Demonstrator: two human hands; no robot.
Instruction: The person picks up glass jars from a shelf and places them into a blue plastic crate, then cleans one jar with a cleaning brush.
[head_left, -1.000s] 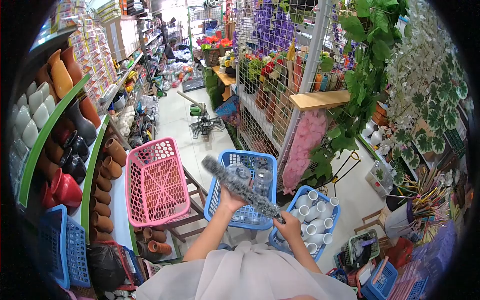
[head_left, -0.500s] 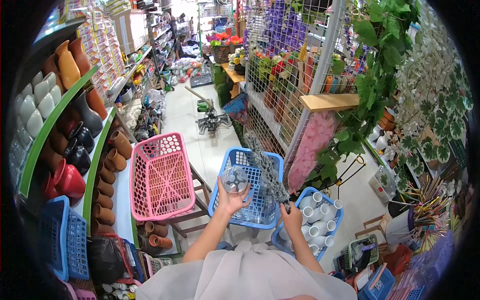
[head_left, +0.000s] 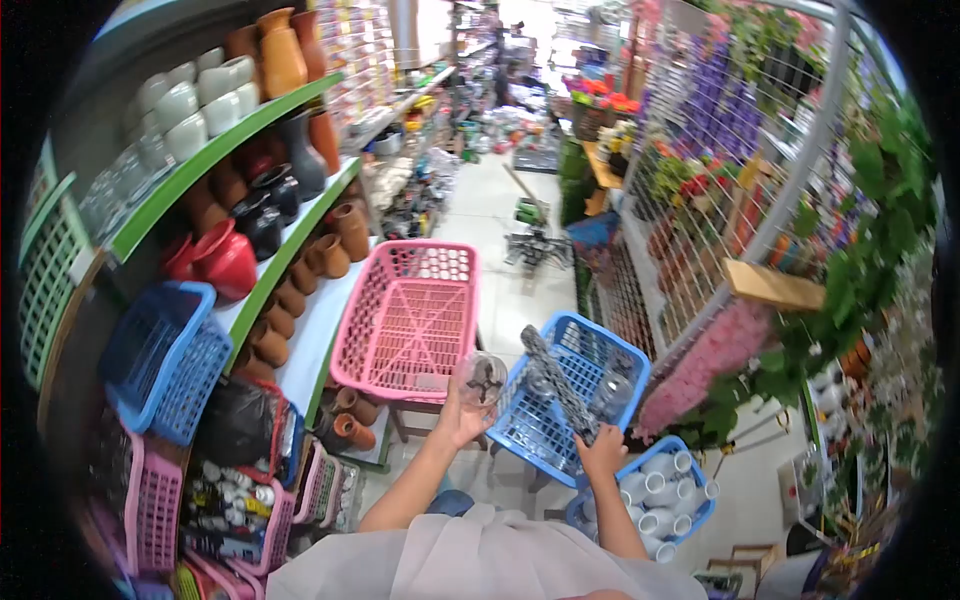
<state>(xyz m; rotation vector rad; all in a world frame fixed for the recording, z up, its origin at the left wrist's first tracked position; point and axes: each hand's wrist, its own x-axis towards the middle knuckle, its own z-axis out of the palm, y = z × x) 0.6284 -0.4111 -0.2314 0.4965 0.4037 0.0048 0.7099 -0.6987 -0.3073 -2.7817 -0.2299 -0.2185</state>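
Note:
My left hand (head_left: 464,415) holds a clear round glass vessel (head_left: 484,378) upright, between the pink basket (head_left: 345,345) and the blue basket (head_left: 535,462). Its fingers are wrapped around the side of the glass. My right hand (head_left: 602,452) is closed on the lower end of a long grey duster (head_left: 560,385), which slants up and left over the blue basket. Several clear glass pieces (head_left: 610,392) lie inside that basket. The pink basket has nothing visible in it.
A second blue basket (head_left: 708,515) with several white vases (head_left: 668,492) stands at lower right. Shelves (head_left: 290,225) of pots and vases line the left. A wire rack (head_left: 745,220) with artificial flowers rises at right. A green-handled metal item (head_left: 530,212) lies on the aisle floor.
The view has turned left, so the baskets appear further right. The glass is now beside the pink basket's edge instead of over the blue basket. Both hands keep their hold.

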